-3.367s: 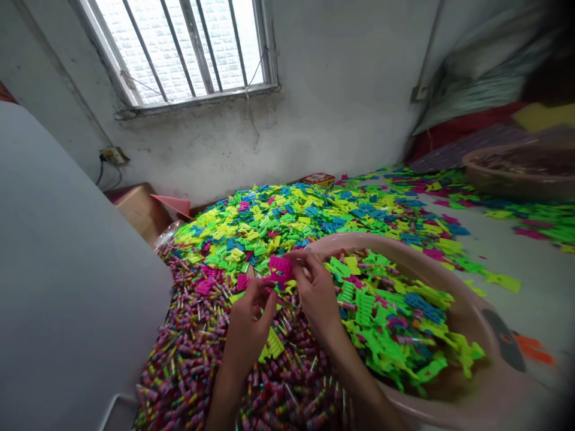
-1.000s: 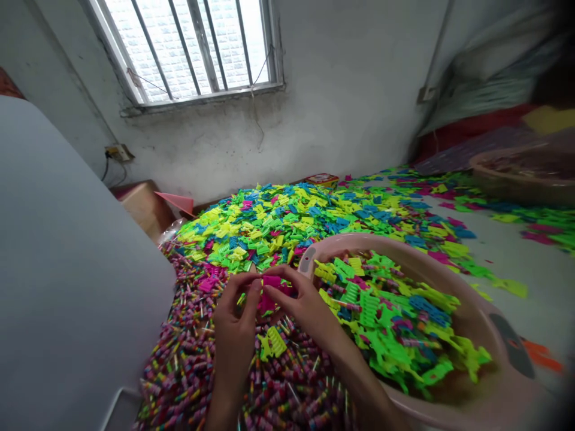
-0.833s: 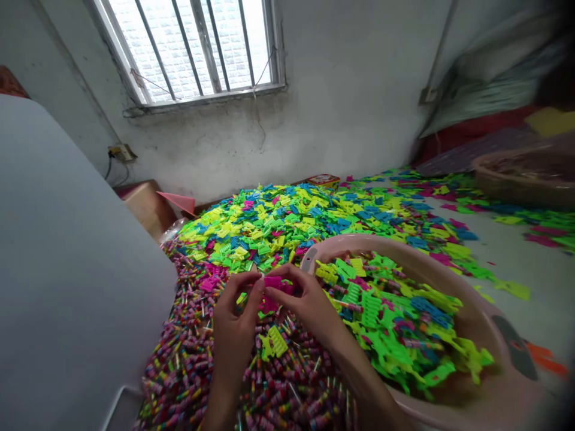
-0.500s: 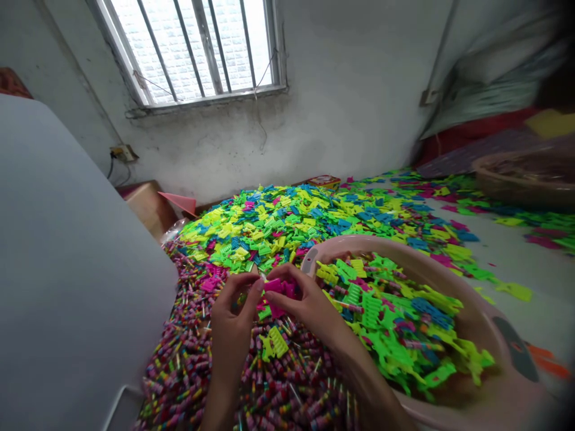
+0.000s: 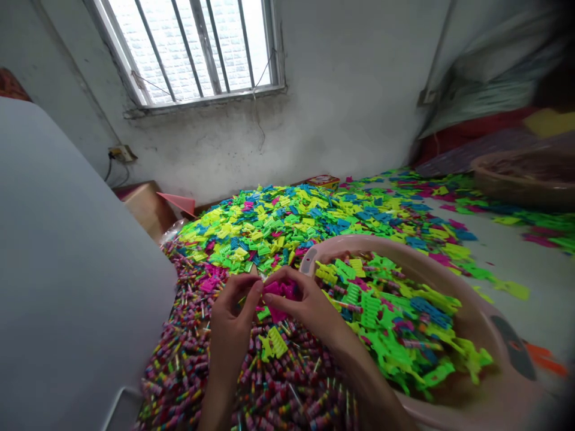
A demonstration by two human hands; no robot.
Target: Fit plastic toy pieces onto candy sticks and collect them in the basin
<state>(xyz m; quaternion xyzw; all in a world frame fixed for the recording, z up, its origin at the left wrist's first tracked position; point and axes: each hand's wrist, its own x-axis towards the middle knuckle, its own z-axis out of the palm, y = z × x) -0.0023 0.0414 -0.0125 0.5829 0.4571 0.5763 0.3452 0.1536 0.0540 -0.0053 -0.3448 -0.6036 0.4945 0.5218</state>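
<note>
In the head view, my right hand grips a flat pink plastic piece between thumb and fingers. My left hand is closed in a pinch at the left edge of that piece. Whatever lies between its fingertips is too small and hidden to name. Under both hands spreads a heap of small striped sticks, with a yellow plastic piece lying on it. Right of my right hand stands a pink tub holding green, yellow and blue plastic pieces and some striped sticks.
Behind my hands rises a large pile of colored plastic pieces, reaching the wall. A big pale panel stands close on the left. Another tub sits at the far right, with loose pieces around it. A barred window is above.
The pink piece has tilted slightly in my right hand, and its upper part now shows less. Both hands stay nearly in place with fingertips together.
</note>
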